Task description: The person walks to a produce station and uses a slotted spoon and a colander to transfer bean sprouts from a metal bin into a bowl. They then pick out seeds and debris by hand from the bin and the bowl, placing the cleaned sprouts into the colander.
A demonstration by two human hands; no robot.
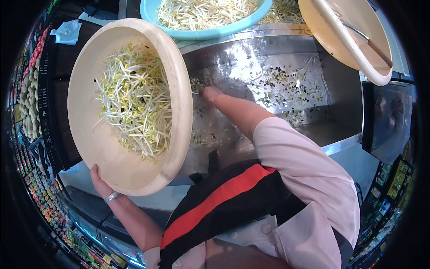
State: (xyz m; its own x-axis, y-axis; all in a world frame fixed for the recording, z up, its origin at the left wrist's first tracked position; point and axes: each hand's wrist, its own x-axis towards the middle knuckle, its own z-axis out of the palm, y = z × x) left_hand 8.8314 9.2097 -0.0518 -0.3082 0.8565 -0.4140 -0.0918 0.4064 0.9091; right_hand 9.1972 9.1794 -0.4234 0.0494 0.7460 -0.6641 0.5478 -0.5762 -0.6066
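Observation:
My left hand (99, 181) grips the lower left rim of a large cream plastic basin (84, 111), which is tilted towards the right. Inside it lies a heap of bean sprouts (137, 104) with yellow heads and some dark seed hulls. My right hand (211, 95) reaches down into a stainless steel sink (231, 134), just right of the basin. Its fingers are close to a small clump of sprouts (196, 84), but the fingertips are dim and partly hidden, so their grip is unclear. Dark hulls and sprout bits (285, 82) are strewn over the wet sink bottom.
A turquoise basin (215, 33) full of white bean sprouts stands beyond the sink. At upper right, an orange-cream basin (322, 40) holds a wooden-handled tool (379, 52). A pale blue plastic bag (67, 32) lies on the dark surface at left. Stocked shelves (43, 191) line the lower left.

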